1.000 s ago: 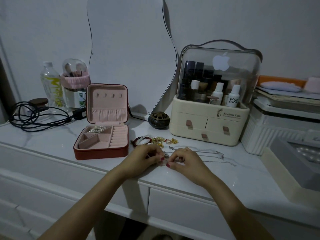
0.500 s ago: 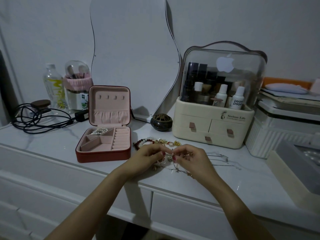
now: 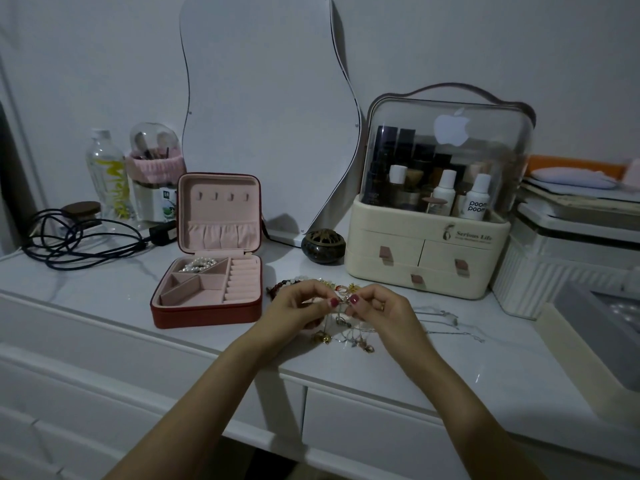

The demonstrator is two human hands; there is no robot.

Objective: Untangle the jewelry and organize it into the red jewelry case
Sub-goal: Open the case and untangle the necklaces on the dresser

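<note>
Hands (image 3: 298, 311) (image 3: 384, 311) pinching tangled jewelry (image 3: 341, 327), open red jewelry case (image 3: 207, 289) beside

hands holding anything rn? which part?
Both. Left hand and right hand pinch the tangled jewelry at its top with their fingertips; its charms dangle below. Exact strand cannot be told.

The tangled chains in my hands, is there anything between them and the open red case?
Nothing visible blocks the way. The tangled chains hang from both hands, and the red jewelry case sits open just to their left, with only bare countertop between. The left hand is nearest the case.
</note>
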